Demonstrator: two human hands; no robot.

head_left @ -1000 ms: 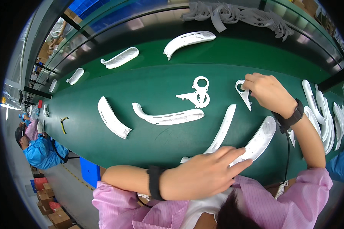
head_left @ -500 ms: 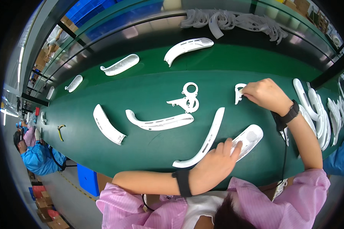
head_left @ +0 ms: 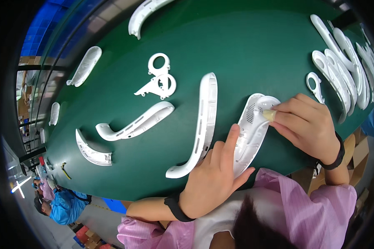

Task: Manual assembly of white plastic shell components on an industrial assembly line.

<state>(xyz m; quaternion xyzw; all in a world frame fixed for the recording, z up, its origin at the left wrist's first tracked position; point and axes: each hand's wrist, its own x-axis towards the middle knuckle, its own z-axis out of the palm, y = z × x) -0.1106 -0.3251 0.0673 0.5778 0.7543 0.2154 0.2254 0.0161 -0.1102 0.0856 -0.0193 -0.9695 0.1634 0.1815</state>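
A white elongated shell (head_left: pixel 242 150) with a perforated end lies hollow side up on the green table (head_left: pixel 253 54). My left hand (head_left: pixel 210 182) steadies it, index finger stretched along one edge and thumb at the near end. My right hand (head_left: pixel 307 126) pinches a white ring-shaped part (head_left: pixel 271 101) over the perforated end; a yellowish cover sits on one fingertip. The ring overlaps the shell, though whether it is seated I cannot tell. Just left of the shell stands a long curved white handle piece (head_left: pixel 207 112), its lower end close to my left fingers.
Two white ring parts (head_left: pixel 159 62) overlap left of centre; another ring part (head_left: pixel 315 86) lies beside a pile of white shells (head_left: pixel 336 74) at right. Curved white pieces (head_left: pixel 135 122) lie leftward. Yellow-handled pliers (head_left: pixel 65 171) rest at far left, near a person in blue (head_left: pixel 66 205).
My right hand has brought the ring part from the tabletop to the shell's perforated end. My left hand stays at the shell, index finger now extended. The whole view has turned and moved closer.
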